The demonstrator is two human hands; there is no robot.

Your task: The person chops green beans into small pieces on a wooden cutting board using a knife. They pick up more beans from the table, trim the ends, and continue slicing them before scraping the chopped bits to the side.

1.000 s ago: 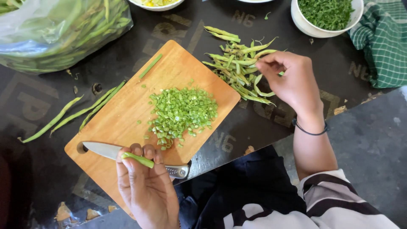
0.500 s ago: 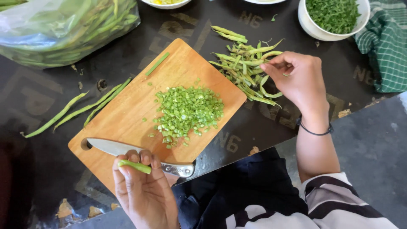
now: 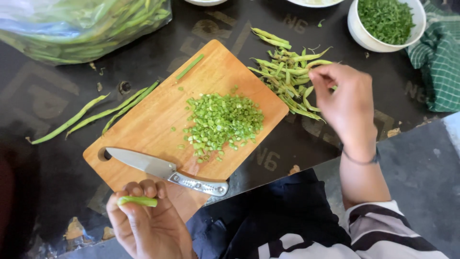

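Head view. A wooden cutting board [image 3: 158,115] was laid slantwise on the dark tabletop [image 3: 57,100], near its front edge. A heap of chopped green beans [image 3: 221,122] was spread over the middle of the board, and a knife [image 3: 165,170] with a metal handle was laid along the board's near edge, its blade pointing towards the left. The left hand [image 3: 148,223] was seen at the front edge of the tabletop, just beside the knife handle, its fingers curled shut around a short bean piece [image 3: 137,201]. The right hand [image 3: 346,103] was held over a pile of whole green beans [image 3: 287,72] to the right of the board, fingertips pinched together at the pile; whether a bean was gripped could not be told. Three long beans [image 3: 96,112] were laid off the board's left edge. A plastic bag of beans [image 3: 81,24] was placed at the far left corner, a white bowl of chopped greens [image 3: 385,21] and a green checked cloth [image 3: 438,62] at the far right.
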